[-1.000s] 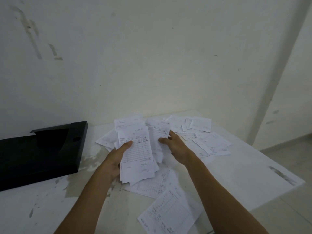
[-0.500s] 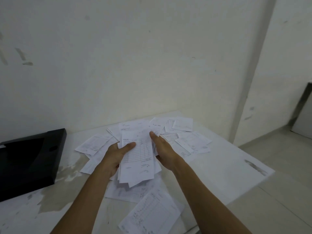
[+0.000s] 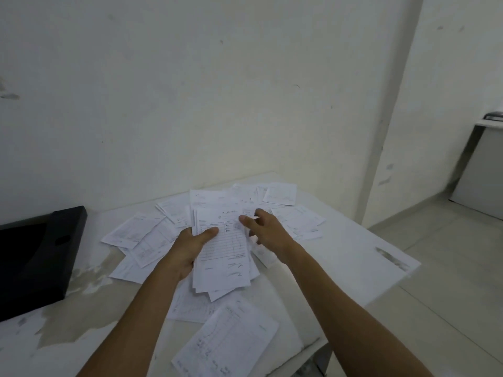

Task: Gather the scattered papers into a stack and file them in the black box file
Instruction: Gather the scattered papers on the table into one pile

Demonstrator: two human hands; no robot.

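Observation:
My left hand (image 3: 187, 248) grips a stack of white printed papers (image 3: 221, 257) above the table, thumb on top of the front sheet. My right hand (image 3: 265, 229) is at the stack's upper right edge, thumb touching the top sheet and fingers spread behind it. Several loose papers lie scattered on the white table: some to the left (image 3: 141, 235), some at the back right (image 3: 280, 195), and a large sheet near the front edge (image 3: 231, 341). The black box file (image 3: 38, 257) lies open at the left end of the table.
The white table (image 3: 348, 257) is stained and stands against a pale wall. Its right corner ends at about (image 3: 416, 263), with tiled floor beyond. A grey cabinet (image 3: 479, 170) stands at the far right.
The view has swung to the right, so the box file sits further left in frame. My right hand has moved from a loose sheet onto the stack's upper right edge. My left hand keeps its grip.

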